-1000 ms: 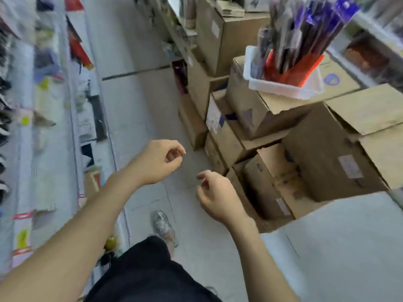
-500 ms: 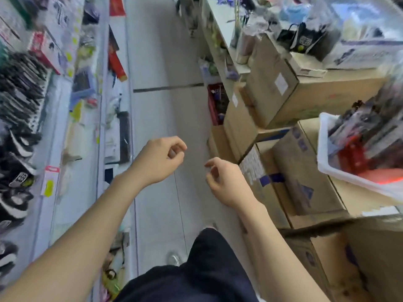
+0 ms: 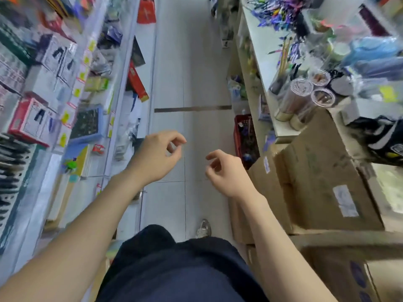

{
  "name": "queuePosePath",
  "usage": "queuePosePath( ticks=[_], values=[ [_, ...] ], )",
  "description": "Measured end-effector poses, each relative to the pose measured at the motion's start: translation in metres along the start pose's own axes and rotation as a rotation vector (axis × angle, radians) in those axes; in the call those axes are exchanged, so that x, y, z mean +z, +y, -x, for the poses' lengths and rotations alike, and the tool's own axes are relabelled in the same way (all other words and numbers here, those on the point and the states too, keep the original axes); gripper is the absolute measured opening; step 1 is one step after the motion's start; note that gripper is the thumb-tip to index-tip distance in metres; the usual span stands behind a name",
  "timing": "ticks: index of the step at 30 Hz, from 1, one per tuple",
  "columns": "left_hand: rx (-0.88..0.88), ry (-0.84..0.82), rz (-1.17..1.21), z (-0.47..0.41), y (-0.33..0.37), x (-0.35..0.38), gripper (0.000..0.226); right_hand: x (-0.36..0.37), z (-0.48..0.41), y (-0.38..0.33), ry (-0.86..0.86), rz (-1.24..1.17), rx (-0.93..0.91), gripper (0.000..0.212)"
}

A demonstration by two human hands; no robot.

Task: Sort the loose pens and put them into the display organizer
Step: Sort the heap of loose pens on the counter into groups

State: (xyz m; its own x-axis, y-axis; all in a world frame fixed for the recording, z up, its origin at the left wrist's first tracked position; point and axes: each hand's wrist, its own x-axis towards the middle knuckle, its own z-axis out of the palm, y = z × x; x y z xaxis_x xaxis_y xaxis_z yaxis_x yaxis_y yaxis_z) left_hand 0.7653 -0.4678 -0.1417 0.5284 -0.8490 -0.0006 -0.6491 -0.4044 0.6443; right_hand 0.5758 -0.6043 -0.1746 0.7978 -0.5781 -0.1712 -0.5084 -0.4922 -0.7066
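Our view swings up the aisle [image 3: 192, 83], bringing pens [image 3: 272, 9] on the worktop [image 3: 259, 42] into sight; our left hand [image 3: 156, 158] and right hand [image 3: 226, 173] hover loosely curled, holding nothing.

Matt cardboard boxes [image 3: 322, 184], glossy floor tiles [image 3: 192, 73], clear plastic tubes [image 3: 305, 94]

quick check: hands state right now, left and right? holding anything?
Left hand: open, fingers loosely curled, holding nothing.
Right hand: open, fingers loosely curled, holding nothing.
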Motion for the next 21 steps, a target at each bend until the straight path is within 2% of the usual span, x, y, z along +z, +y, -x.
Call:
queuePosePath(
  ticks=[5,13,21],
  values=[
    [-0.060,-0.007,0.008,-0.124,-0.034,-0.016,0.019,-0.034,-0.144,-0.004,-0.063,0.053,-0.055,0.027],
    [-0.076,-0.039,0.027,-0.364,-0.101,-0.048,0.018,-0.073,-0.402,-0.008,-0.064,0.127,-0.017,0.025],
    [0.025,-0.146,-0.007,-0.613,-0.110,-0.076,0.017,-0.157,-0.600,-0.005,0.005,0.073,0.026,0.019]
  ],
)
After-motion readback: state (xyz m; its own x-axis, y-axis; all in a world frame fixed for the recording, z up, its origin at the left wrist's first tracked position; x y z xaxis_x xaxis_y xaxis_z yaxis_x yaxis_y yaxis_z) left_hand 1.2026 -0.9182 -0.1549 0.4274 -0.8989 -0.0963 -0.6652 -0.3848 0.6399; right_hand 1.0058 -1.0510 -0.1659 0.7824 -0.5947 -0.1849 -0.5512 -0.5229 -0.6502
